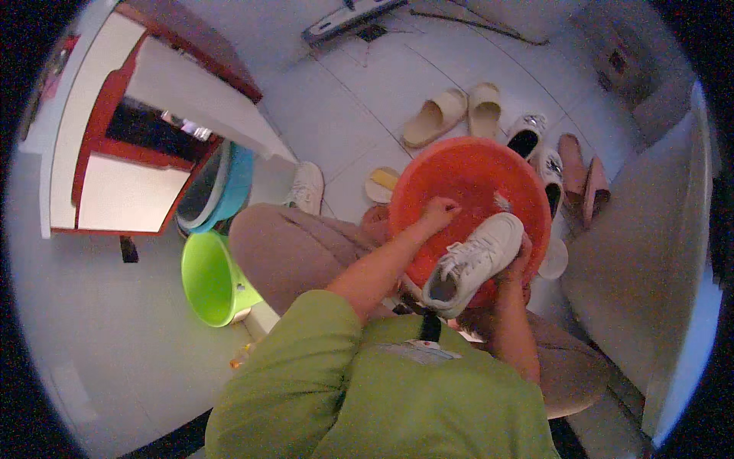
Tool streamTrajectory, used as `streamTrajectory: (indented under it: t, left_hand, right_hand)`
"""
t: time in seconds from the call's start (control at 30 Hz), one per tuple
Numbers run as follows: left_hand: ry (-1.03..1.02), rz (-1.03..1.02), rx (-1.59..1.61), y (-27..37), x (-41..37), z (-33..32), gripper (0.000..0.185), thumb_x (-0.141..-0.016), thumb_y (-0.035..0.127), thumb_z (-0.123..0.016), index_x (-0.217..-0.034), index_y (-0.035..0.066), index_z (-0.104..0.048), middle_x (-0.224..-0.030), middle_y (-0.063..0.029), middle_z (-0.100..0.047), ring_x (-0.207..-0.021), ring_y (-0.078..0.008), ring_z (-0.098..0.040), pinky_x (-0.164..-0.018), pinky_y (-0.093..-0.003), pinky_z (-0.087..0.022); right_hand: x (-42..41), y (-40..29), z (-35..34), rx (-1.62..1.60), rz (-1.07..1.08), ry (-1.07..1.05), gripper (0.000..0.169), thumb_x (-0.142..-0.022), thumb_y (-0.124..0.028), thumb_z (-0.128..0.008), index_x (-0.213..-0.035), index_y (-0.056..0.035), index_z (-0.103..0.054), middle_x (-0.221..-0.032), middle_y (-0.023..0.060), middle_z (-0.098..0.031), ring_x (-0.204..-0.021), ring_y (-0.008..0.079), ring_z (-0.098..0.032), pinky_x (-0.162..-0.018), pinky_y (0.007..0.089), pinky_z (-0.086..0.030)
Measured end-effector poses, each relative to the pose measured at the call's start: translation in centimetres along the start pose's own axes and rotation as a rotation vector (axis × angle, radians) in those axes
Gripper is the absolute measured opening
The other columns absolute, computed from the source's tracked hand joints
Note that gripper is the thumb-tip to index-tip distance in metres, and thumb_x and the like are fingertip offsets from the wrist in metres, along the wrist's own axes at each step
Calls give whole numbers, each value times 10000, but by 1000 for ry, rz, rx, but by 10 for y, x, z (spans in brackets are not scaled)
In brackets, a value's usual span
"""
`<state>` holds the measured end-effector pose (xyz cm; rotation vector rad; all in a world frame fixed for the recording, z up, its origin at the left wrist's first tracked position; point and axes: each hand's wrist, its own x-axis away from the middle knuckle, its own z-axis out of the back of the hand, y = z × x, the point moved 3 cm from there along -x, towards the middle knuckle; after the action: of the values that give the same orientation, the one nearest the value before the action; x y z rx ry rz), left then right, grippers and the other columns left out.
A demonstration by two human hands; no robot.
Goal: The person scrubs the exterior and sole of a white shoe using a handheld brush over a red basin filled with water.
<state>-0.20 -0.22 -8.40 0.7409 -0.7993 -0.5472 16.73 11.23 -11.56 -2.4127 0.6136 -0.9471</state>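
Note:
A white lace-up sneaker [479, 261] is held over the near right part of a red plastic basin [470, 152]. My right hand [519, 258] is shut on its outer side near the toe, partly hidden behind the shoe. My left hand [441, 212] is inside the basin's outline, left of the sneaker, with its fingers curled together; whether it pinches something small cannot be told. A small whitish thing [503, 201], perhaps a brush or a bit of foam, lies in the basin beyond the sneaker's toe.
Another white sneaker [308, 186] stands on the tiles to the left. Beige slippers [438, 117], black-lined white shoes [526, 135] and pink slippers [573, 166] lie beyond the basin. A round container [381, 185] sits beside it. A green bin [209, 281] and a cabinet [135, 192] are at left.

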Motion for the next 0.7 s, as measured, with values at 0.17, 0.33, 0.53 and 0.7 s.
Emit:
streamTrajectory:
  t: [0.17,0.33,0.53,0.7]
  left_hand:
    - [208,-248,-90,-10,18,5,236,-744,153,-596,-966,83,-635,-894,-117,-637,-841,-263,-592,-733,-354,-470]
    - [-219,175,348,16,38,8,257,-729,111,-599,-973,39,-628,-883,-97,-644,-793,-191,-601,-693,-306,-483]
    - [29,-55,217,16,62,11,227,-762,169,-620,-956,52,-639,-845,-88,-645,-735,-179,-603,-686,-291,-483]
    - [48,-68,131,-11,60,32,308,-796,230,-605,-1052,60,-593,-985,-122,-616,-889,-219,-581,-751,-343,-472]
  right_hand:
    - [54,-36,-67,-67,-42,-112,570,-773,-488,-456,-1142,-57,-511,-1137,105,-533,-1028,283,-500,-891,399,-401]
    - [49,-38,-51,-73,7,65,555,-775,-483,-457,-1127,-58,-522,-1122,110,-541,-1021,291,-504,-889,399,-403]
    - [34,-34,-17,18,159,81,528,-789,-464,-439,-1114,-60,-535,-1106,102,-551,-1007,284,-515,-886,400,-411]
    - [40,-35,-31,19,196,76,495,-769,-417,-475,-1096,-52,-541,-1080,108,-562,-989,274,-528,-868,394,-425]
